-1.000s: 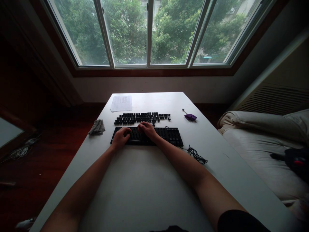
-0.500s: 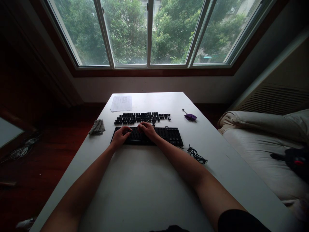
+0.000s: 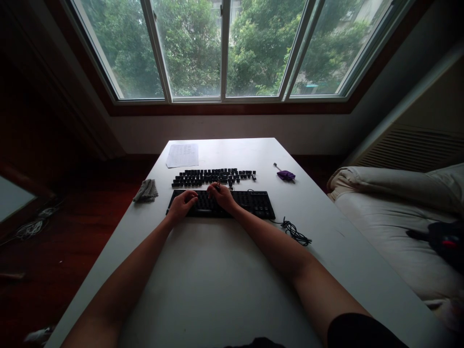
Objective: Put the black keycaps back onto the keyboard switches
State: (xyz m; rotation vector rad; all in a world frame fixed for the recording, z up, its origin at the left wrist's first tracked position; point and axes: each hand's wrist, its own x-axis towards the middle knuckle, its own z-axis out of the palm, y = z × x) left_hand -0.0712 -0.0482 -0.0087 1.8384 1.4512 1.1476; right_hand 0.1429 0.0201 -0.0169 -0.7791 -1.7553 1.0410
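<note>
A black keyboard (image 3: 253,204) lies across the white table, with its left and middle parts partly covered by my hands. My left hand (image 3: 182,204) rests at the keyboard's left end, fingers loosely curved and the thumb apart from them. Over the left-middle keys, my right hand (image 3: 222,196) is closed in a pinch. A small dark thing shows at its fingertips, too small to name. Just behind the keyboard, several loose black keycaps (image 3: 203,177) stand in rows.
A grey cloth (image 3: 145,190) lies at the table's left edge, and a printed sheet (image 3: 182,155) at the back left. A purple-handled brush (image 3: 286,176) is on the right. The coiled black cable (image 3: 296,233) lies right of the keyboard. A bed (image 3: 391,232) stands beside the table.
My right hand has turned slightly and its fingers have shifted a little to the right, so a small dark thing shows at the fingertips. My left hand has stayed in place.
</note>
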